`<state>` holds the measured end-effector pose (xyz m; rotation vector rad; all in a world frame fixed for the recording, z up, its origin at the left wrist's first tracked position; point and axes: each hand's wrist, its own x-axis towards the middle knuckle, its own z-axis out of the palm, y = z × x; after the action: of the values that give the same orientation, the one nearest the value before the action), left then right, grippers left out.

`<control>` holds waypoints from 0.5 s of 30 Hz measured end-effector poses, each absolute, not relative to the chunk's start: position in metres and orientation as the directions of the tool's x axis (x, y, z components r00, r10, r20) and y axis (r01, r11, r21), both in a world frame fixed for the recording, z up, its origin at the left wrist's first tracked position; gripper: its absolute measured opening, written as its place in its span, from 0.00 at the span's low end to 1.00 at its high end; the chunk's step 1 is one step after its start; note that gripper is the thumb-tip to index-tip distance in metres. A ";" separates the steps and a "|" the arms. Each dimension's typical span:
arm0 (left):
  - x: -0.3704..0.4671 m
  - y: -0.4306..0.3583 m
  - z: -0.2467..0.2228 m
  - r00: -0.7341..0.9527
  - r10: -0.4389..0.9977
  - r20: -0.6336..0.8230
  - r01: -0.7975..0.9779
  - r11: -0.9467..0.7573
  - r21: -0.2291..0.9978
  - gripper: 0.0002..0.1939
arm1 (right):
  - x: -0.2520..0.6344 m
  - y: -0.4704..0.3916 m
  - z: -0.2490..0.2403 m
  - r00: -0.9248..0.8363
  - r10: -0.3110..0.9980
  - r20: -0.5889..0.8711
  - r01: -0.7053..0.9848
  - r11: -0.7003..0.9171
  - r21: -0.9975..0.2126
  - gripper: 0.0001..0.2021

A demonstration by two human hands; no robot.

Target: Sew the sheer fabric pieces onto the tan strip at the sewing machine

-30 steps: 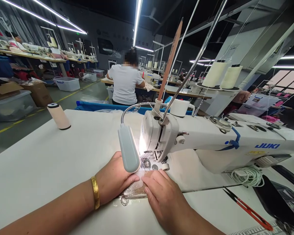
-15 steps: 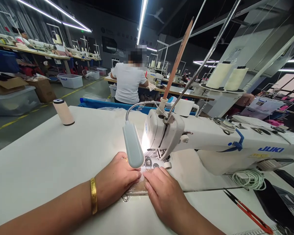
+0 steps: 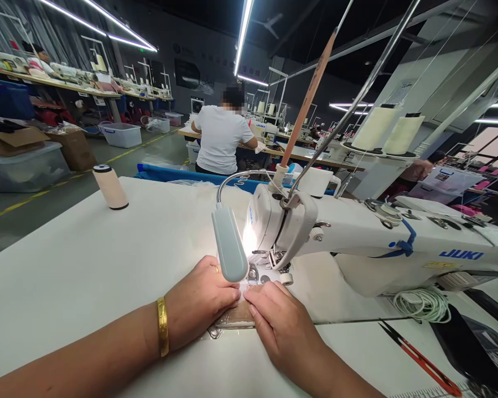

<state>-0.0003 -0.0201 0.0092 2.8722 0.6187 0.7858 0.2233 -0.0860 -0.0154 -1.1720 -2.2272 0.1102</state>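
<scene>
My left hand (image 3: 203, 298), with a gold bangle at the wrist, lies at the front of the white sewing machine (image 3: 340, 221). Its fingers are closed, thumb toward the middle. Opposite it, my right hand (image 3: 278, 315) is closed too, with thumb and forefinger pinched. Between the fingertips shows a small white piece of cloth (image 3: 244, 288), just in front of the presser foot area; most of it is hidden. Beneath the hands is a brown, shiny patch (image 3: 238, 315) on the machine bed. A grey lamp (image 3: 230, 243) partly covers the left fingertips and needle area.
A peach thread cone (image 3: 111, 188) stands on the white table (image 3: 66, 265) at left. Red-handled snips (image 3: 423, 354), a pale green cord coil (image 3: 423, 304) and a black case (image 3: 468, 348) lie at right. A white mug (image 3: 315, 182) stands behind the machine. Another person (image 3: 222, 138) sits ahead.
Both hands keep nearly the same place and grip at the machine. The whole view has shifted slightly, so things appear a little farther right.
</scene>
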 end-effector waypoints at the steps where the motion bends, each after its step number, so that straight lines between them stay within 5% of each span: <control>1: 0.000 -0.020 0.008 0.780 0.417 0.467 0.369 -0.909 0.196 0.14 | 0.223 -0.086 -0.016 -0.419 0.770 0.481 0.724 0.603 -0.335 0.14; 15: 0.002 -0.015 0.007 0.766 0.468 0.440 0.421 -0.883 0.207 0.15 | 0.223 -0.084 -0.013 -0.381 0.802 0.460 0.770 0.551 -0.323 0.15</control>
<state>0.0020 -0.0146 0.0065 2.8616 0.7222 0.7511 0.2225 -0.0840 -0.0129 -1.2609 -2.2128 0.0739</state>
